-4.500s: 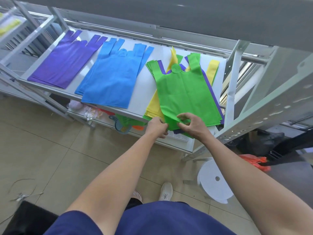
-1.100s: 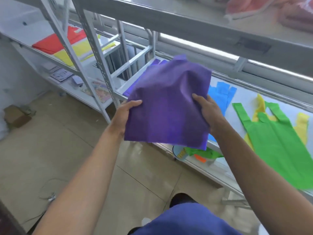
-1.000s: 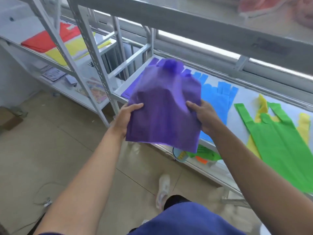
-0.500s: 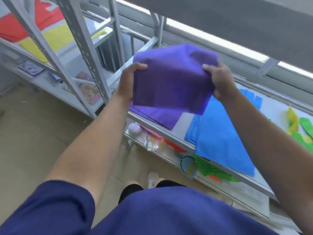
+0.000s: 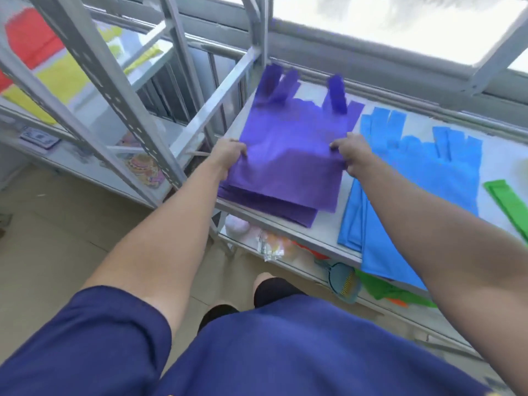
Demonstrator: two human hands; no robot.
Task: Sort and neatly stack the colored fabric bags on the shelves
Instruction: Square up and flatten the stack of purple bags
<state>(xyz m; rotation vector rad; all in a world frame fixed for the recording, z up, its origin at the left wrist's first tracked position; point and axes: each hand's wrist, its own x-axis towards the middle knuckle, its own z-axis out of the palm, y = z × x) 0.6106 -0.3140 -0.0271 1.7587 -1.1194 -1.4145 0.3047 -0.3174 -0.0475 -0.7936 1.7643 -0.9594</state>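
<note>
A purple fabric bag (image 5: 288, 164) lies spread on top of the purple stack (image 5: 274, 207) at the left end of the white shelf (image 5: 328, 232). My left hand (image 5: 228, 155) grips its left edge and my right hand (image 5: 353, 155) pinches its right edge. To the right lies a stack of blue bags (image 5: 423, 195), handles pointing to the window. A green bag (image 5: 511, 204) shows at the far right edge.
A grey metal upright (image 5: 114, 98) and diagonal brace (image 5: 217, 98) stand left of the purple stack. A neighbouring shelf holds red (image 5: 25, 38) and yellow bags (image 5: 57, 81). The lower shelf carries small items and a blue comb-like tool (image 5: 344, 284). Tiled floor lies below.
The purple bag, held up in the air before, has come down flat onto the purple stack, both hands still at its side edges. The view has tilted down toward the shelf.
</note>
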